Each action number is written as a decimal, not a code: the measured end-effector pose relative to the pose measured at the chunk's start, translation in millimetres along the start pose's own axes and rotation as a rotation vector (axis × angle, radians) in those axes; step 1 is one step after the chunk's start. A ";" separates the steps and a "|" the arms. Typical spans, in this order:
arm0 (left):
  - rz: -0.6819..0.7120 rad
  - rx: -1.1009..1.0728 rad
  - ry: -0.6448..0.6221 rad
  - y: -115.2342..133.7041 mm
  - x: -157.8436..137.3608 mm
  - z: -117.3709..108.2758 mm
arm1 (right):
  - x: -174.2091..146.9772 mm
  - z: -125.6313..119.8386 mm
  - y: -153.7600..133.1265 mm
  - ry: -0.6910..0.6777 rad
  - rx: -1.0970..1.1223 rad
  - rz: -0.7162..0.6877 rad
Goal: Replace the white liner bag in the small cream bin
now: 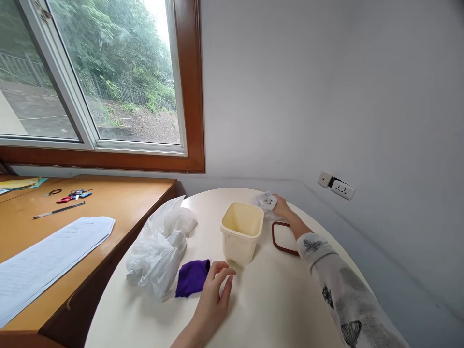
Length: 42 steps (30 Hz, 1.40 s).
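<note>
A cream plastic bin (241, 246) stands upright near the middle of the round white table. My left hand (217, 290) hovers in front of it, fingers loosely bent and apart, with nothing in them. Just left of that hand lies a folded purple cloth (193, 278). My right hand (282, 209) reaches to the far side, fingers closed on the edge of a crumpled translucent white plastic bundle (266, 200); what it is exactly cannot be made out. Below that hand lies a rectangular brown-rimmed lid (284, 238), partly covered by my right forearm.
A crumpled white plastic bag (159, 249) spreads over the table's left side. On the wooden desk (145, 193) to the left lie papers (58, 256), a pen (60, 210) and scissors (65, 198). The wall behind carries a power socket (342, 189).
</note>
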<state>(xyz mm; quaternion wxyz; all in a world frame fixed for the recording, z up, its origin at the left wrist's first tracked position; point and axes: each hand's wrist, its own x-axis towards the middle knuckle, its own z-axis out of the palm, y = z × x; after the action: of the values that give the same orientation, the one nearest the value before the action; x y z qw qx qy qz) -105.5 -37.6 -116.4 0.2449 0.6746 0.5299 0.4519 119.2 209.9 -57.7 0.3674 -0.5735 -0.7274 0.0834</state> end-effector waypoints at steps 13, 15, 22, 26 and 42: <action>-0.009 0.024 -0.024 2.2 0.2 0.1 | -30.1 -20.2 47.7 0.055 -0.067 -0.025; -0.011 0.030 -0.015 0.2 -0.3 0.6 | -53.0 -22.8 52.1 0.031 -0.068 -0.052; -0.010 0.051 0.001 -6.5 -2.2 2.2 | -149.4 1.8 64.6 -0.102 -0.115 -0.076; -0.029 0.045 0.029 -6.3 -2.4 0.5 | -175.8 12.3 65.9 -0.110 -0.118 -0.066; -0.135 0.400 0.111 -30.0 6.2 -26.7 | -195.2 17.7 54.6 -0.094 -0.030 -0.178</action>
<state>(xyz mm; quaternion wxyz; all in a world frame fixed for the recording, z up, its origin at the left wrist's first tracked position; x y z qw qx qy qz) -143.3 -26.1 -125.9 0.1064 0.6469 0.6654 0.3569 164.4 58.3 -185.7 0.3304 -0.5073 -0.7931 0.0664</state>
